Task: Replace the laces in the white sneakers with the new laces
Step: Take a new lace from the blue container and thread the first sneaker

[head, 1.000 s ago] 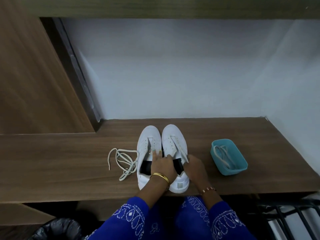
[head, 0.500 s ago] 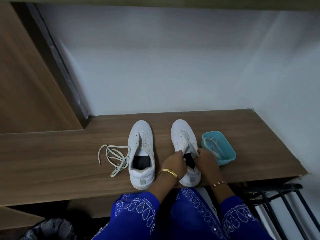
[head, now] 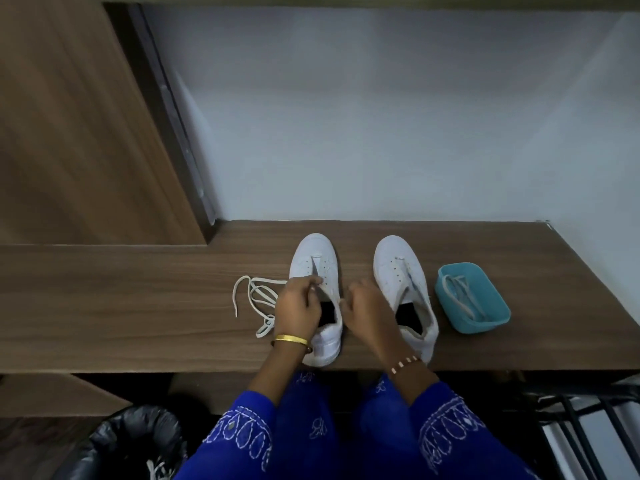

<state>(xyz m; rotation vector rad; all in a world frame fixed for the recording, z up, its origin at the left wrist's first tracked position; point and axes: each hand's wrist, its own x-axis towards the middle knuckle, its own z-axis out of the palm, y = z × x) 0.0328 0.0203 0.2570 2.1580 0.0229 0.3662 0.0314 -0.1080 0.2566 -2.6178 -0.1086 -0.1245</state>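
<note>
Two white sneakers stand toes-away on the wooden bench [head: 138, 306], a gap between them. My left hand [head: 297, 308] is on the left sneaker [head: 313, 259], its fingers pinching at the tongue and eyelet area. My right hand [head: 365, 308] is in the gap, fingers curled on that sneaker's right opening edge. The right sneaker [head: 398, 268] stands alone, untouched. A loose off-white lace [head: 258, 294] lies tangled on the bench left of the shoes. A teal tray [head: 498, 317] right of the shoes holds more laces [head: 459, 292].
A white wall rises behind the bench and a wooden panel [head: 69, 133] stands at the left. Below the bench edge are a black bin bag [head: 131, 441] at lower left and a black metal rack [head: 588, 424] at lower right.
Both hands have left the right sneaker and gone over to the left sneaker. The right sneaker now stands apart near the teal tray.
</note>
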